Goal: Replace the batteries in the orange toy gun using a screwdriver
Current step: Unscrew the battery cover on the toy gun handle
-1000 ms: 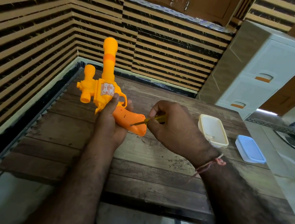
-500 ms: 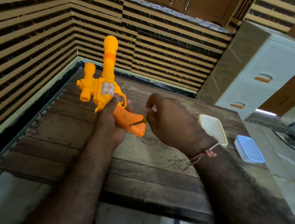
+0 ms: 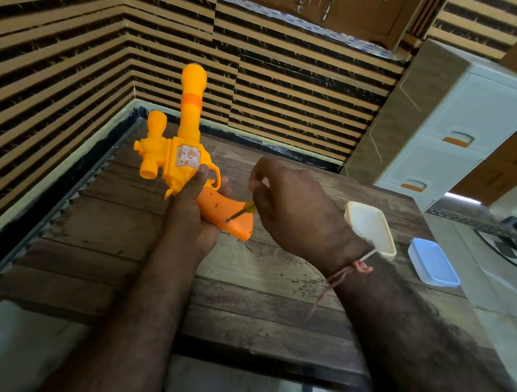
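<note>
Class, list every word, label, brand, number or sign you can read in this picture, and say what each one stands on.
No text can be read anywhere in this picture.
Sticker on the side of the orange toy gun: a white and orange pattern, too blurred to tell whether it carries any writing.
Cream container, blue container and white drawer unit: no label or print shows.

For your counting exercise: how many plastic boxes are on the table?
2. A cream box sits on the table just right of the right hand; a blue box lies further right at the table's edge. None seem hidden.
</note>
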A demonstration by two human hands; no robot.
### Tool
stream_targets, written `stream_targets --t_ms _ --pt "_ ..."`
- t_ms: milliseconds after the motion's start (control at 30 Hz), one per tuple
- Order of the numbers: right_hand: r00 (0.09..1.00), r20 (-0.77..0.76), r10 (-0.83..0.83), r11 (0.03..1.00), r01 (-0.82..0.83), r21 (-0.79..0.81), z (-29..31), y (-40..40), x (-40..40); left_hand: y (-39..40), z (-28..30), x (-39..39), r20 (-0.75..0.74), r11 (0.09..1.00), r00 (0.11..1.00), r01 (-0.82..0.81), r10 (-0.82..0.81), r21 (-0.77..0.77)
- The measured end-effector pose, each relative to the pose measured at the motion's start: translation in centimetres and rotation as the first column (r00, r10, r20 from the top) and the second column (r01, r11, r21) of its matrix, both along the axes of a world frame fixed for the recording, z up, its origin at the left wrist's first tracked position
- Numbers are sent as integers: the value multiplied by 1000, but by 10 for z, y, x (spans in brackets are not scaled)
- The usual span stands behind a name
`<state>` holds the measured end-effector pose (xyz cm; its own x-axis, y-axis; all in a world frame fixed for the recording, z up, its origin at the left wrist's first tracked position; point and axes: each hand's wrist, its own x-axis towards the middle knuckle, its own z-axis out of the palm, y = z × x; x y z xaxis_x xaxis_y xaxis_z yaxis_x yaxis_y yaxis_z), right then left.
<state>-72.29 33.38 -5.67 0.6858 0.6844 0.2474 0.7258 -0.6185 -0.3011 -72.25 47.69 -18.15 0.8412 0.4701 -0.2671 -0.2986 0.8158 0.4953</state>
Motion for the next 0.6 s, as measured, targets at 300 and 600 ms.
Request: stream_targets --t_ms 300,600 --pt "983 -183 26 999 -19 43 3 1 4 -4 2 -1 -19 1000 1000 -3 3 31" --pt "987 -162 3 1000 -6 -17 6 -3 1 -3 4 -2 -3 1000 1000 -8 8 3"
